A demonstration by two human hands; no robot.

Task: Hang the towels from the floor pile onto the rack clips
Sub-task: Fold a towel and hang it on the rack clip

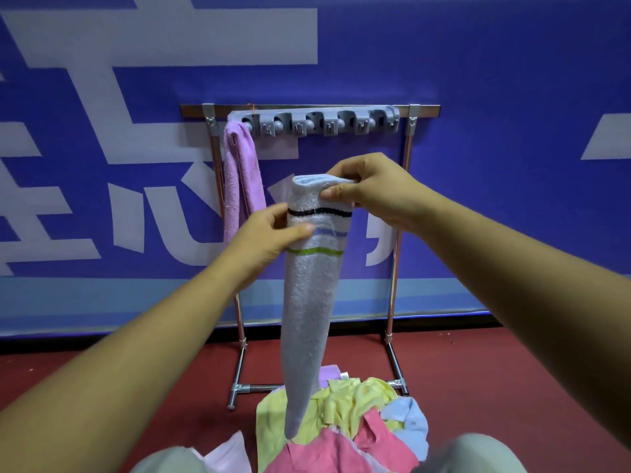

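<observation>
A pale blue-grey towel [309,312] with black, blue and green stripes hangs in front of me, folded over at its top. My right hand [372,189] pinches that top fold. My left hand [269,240] grips the towel's left side at the stripes. Its lower end dangles onto the floor pile [345,425] of yellow, pink and light blue towels. Behind stands a metal rack [397,254] with a grey clip bar [317,123]. A purple towel [240,179] hangs from the leftmost clip; the other clips hold nothing.
A blue banner wall [495,131] with white lettering stands right behind the rack. The floor [512,387] is dark red. My knees [478,454] show at the bottom edge, either side of the pile.
</observation>
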